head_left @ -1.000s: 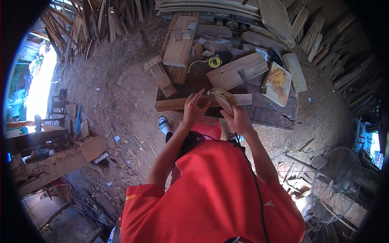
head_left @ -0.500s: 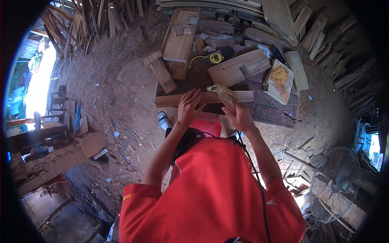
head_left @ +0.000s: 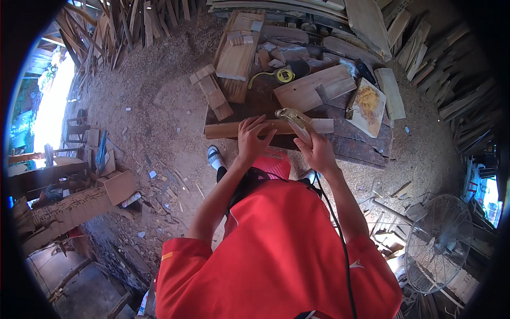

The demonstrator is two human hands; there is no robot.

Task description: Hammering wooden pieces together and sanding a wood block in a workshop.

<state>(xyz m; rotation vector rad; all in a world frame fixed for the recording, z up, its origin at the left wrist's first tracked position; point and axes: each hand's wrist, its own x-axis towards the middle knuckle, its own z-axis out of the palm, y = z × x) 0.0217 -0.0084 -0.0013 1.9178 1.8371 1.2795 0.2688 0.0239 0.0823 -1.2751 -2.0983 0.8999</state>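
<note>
dark plank platform (head_left: 366, 141) bears wood strip (head_left: 234, 129), boards (head_left: 313, 90), tape measure (head_left: 285, 75).

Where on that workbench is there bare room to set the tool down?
Bare dark planks right of the wooden strip, below the board with sawdust, look free. A smaller gap lies between the strip and the flat board. The far end near the tape measure is crowded with offcuts. The left hand presses the strip; the right hand holds the power tool.

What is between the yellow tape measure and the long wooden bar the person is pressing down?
In the head view, dark bare bench top lies between the tape measure and the wooden bar under the left hand.
</note>
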